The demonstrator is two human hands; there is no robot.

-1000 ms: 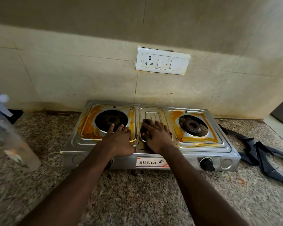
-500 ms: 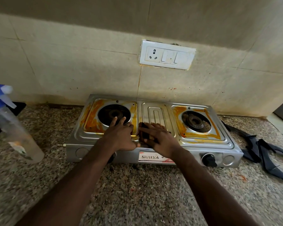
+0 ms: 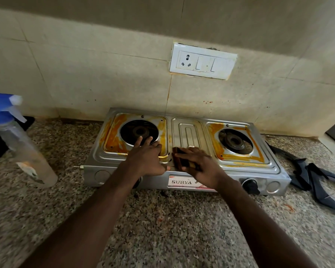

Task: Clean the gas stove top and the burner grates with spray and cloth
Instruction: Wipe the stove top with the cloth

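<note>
Steel two-burner gas stove (image 3: 190, 130), orange-stained, on speckled granite tabletop (image 3: 162, 225): braced by flat, empty left hand (image 3: 146, 158); dark scrub cloth (image 3: 179, 158) pressed centre-front under right hand (image 3: 199, 164). Black grates (image 3: 317, 180) set aside right, clear spray bottle (image 3: 25, 149) left.

**Tiled wall, speckled counter**

Beige tiles (image 3: 104, 74) are running behind a granite counter (image 3: 162, 229) — stains are dotting the grout. A white switchboard (image 3: 202, 63) is sitting on the wall, and soft light is falling evenly across everything.
</note>
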